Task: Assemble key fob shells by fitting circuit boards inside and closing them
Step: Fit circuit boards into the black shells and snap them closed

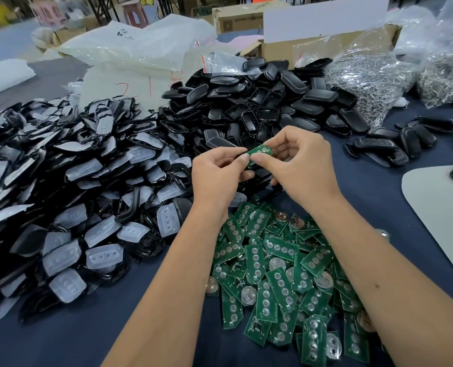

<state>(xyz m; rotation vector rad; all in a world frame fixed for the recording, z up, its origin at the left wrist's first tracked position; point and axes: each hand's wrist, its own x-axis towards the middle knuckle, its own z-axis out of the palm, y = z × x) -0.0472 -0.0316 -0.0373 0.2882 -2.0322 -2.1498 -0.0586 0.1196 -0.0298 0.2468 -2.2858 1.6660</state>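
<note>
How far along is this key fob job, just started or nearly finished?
Early, it seems. Done: a few closed fobs lie at the right. In hand: the left hand and right hand pinch one circuit board. Left: big heaps of boards, black shells and button pads.

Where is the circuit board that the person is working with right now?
In the head view, the green circuit board is held up at centre frame, pinched between the left hand and right hand, above the pile of loose boards.
</note>
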